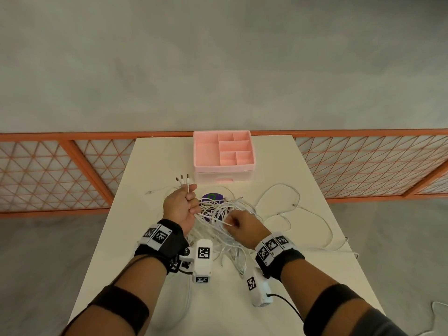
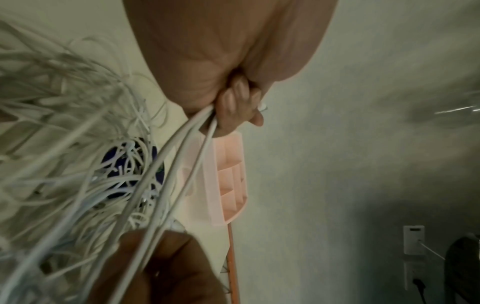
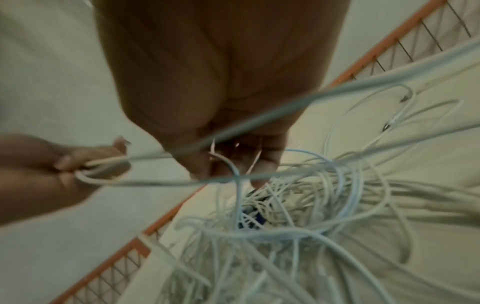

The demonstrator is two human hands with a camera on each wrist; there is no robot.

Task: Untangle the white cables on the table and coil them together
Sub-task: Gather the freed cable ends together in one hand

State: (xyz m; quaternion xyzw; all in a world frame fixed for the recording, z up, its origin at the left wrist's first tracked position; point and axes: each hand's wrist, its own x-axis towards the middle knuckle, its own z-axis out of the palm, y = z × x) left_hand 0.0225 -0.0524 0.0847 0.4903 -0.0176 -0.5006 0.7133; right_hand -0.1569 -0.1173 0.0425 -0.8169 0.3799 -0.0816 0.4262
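A tangle of white cables [image 1: 219, 214] lies mid-table over a purple disc [image 1: 212, 198]. My left hand [image 1: 185, 202] grips several cable ends in a fist, three plugs [image 1: 182, 178] sticking up above it. From that fist the cables [image 2: 176, 160] run down into the tangle [image 2: 64, 164]. My right hand [image 1: 238, 225] is raised just right of the left one and pinches a cable strand [image 1: 224, 223] from the heap. In the right wrist view its fingers [image 3: 244, 162] curl around thin strands above the heap [image 3: 298, 205], with the left hand [image 3: 64, 166] at the left.
A pink compartment organiser [image 1: 224, 151] stands at the table's far edge. Loose cable loops [image 1: 288, 204] spread to the right, one trailing off the right table edge [image 1: 349, 243]. An orange mesh fence [image 1: 72, 170] runs behind the white table [image 1: 150, 166].
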